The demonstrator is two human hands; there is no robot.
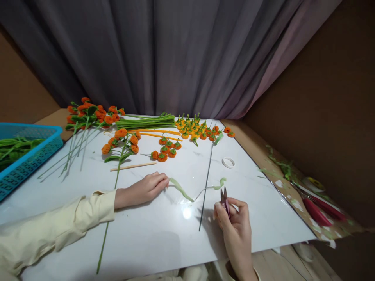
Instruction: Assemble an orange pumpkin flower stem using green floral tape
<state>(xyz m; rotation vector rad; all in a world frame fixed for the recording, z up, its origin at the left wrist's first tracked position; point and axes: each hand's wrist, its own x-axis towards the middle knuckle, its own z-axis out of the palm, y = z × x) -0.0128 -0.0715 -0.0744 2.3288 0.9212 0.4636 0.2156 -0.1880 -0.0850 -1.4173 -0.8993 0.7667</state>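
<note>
My left hand (146,188) rests low over the white board, its fingers closed on one end of a pale green tape strip (182,189). The strip trails right in a loose curl, its far end near the snips. In my right hand (236,224) I hold small snips (224,201), blades pointing up and slightly parted. Between the hands a thin dark wire stem (206,183) lies on the board. Left of my left hand lies a stem with orange flower heads (120,134) and green leaves; its lower part passes beneath my left forearm.
Orange flower stems (96,113), green stems (146,122) and yellow flower heads (190,127) lie along the back. A blue basket (43,156) stands left. A white ring (228,162) and a wooden stick (133,167) lie on the board (146,242); red-handled pliers (318,212) lie right among scraps.
</note>
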